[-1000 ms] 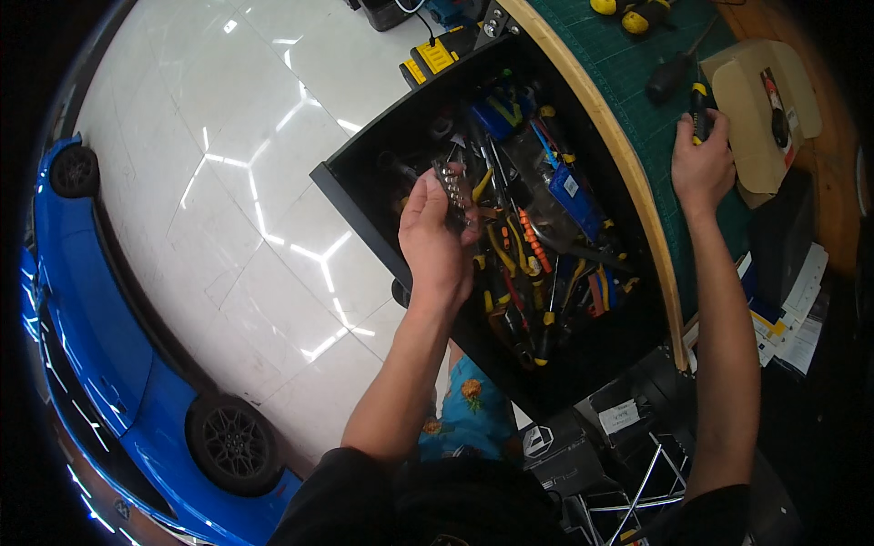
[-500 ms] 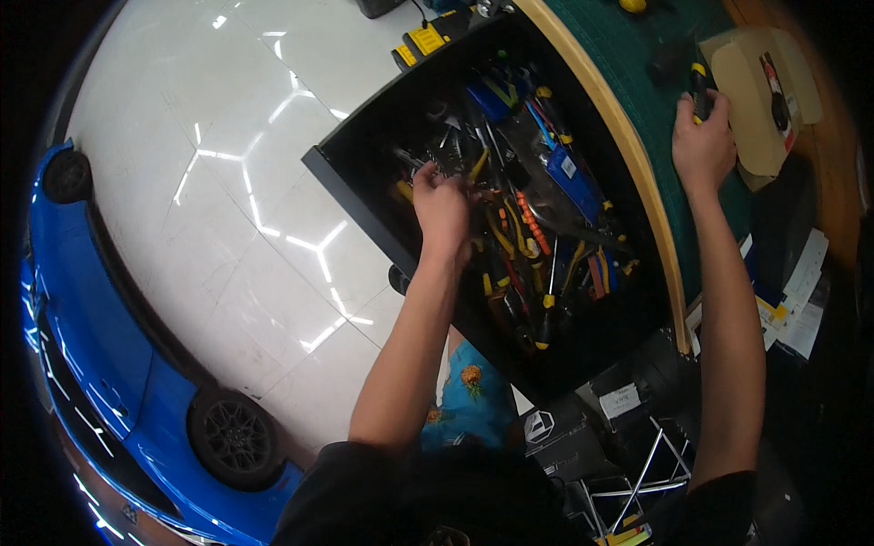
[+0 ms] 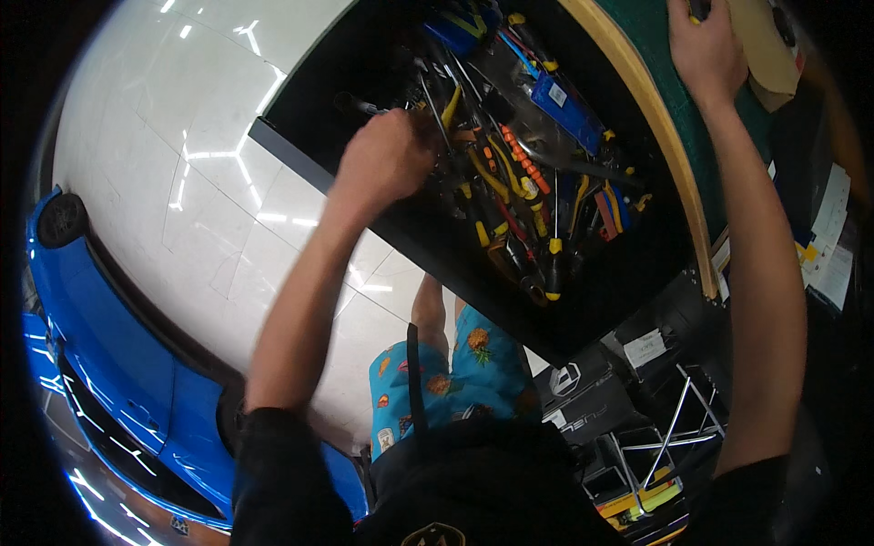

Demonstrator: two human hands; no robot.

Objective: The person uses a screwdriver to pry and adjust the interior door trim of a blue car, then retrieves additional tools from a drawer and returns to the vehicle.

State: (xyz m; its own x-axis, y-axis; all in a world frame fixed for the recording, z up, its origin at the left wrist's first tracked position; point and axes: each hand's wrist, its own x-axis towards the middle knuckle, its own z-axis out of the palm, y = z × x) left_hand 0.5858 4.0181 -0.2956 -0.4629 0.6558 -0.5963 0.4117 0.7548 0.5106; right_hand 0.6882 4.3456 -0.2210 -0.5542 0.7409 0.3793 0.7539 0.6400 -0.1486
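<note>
Head view: left hand (image 3: 387, 162) down inside the black drawer (image 3: 446, 250), just by its front edge, fingers curled in among tools; fingertips hidden, can't tell if it grips anything. Right hand (image 3: 712, 56) over the green-matted desk (image 3: 642, 36), closed around a black-and-yellow handle (image 3: 697, 11), partly cut off. Cardboard box (image 3: 763, 56) just beside it. In drawer: blue package (image 3: 572, 116) toward the desk-side edge, orange ridged piece (image 3: 526, 161) near middle, black-and-yellow screwdriver (image 3: 554, 271) toward the corner nearest the person's legs.
</note>
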